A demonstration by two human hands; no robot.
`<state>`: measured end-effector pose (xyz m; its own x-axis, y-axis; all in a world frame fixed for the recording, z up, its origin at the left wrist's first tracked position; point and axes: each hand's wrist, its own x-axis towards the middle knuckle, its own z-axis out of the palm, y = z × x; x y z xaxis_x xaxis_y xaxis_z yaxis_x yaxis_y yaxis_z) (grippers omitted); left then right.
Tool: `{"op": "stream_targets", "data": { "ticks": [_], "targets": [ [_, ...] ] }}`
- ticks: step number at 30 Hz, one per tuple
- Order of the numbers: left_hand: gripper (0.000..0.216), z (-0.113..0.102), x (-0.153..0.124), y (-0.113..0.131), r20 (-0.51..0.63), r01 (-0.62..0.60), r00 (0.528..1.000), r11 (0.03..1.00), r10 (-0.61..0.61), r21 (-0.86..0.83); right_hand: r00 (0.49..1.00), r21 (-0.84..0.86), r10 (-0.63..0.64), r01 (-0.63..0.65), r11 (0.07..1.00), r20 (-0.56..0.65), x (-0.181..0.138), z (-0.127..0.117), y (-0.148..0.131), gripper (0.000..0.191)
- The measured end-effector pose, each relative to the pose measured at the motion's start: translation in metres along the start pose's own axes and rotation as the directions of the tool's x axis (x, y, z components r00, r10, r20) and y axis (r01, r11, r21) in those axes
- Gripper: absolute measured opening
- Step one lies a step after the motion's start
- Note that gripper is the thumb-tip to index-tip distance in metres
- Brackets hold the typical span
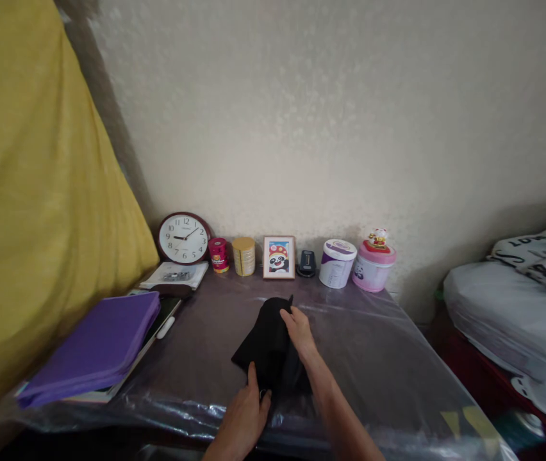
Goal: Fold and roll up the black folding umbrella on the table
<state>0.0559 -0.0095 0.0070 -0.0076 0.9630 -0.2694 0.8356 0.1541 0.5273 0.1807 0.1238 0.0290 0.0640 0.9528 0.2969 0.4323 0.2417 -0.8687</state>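
Observation:
A black, soft-looking folded piece (268,339), perhaps a cloth or a pouch, is held above the near middle of the table; its exact kind does not show. My right hand (299,330) pinches its upper right edge, where a thin corner sticks up. At the lower end, my left hand (244,413) grips it with the index finger laid along the surface and the thumb at the right. Something small and shiny shows beside the left thumb, too small to name. The underside of the black piece is hidden.
Along the wall stand a clock (184,239), a red tin (218,256), a gold tin (244,257), a framed panda picture (279,257), a dark small device (307,263), a white tub (337,264) and a pink tub (373,269). A purple folder (95,346) lies left on the plastic-covered table (373,358).

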Motion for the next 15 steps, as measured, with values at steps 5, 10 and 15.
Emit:
{"op": "stream_targets", "data": {
  "ticks": [5, 10, 15],
  "targets": [
    [0.062, -0.003, -0.001, 0.004, 0.025, 0.022, 0.999, 0.999, -0.023, 0.031, 0.999, -0.085, 0.025, -0.021, 0.996, 0.044, 0.004, 0.030, 0.003, 0.022],
    [0.061, -0.004, -0.002, 0.006, 0.043, 0.037, 0.998, 0.997, -0.040, 0.069, 0.991, -0.227, 0.091, -0.066, 0.972, 0.098, 0.002, 0.042, 0.006, 0.030],
    [0.066, 0.000, -0.003, -0.009, -0.009, -0.023, 1.000, 1.000, 0.023, 0.014, 0.982, -0.317, 0.120, -0.070, 0.946, 0.143, 0.001, 0.041, 0.001, 0.034]
  ]
}}
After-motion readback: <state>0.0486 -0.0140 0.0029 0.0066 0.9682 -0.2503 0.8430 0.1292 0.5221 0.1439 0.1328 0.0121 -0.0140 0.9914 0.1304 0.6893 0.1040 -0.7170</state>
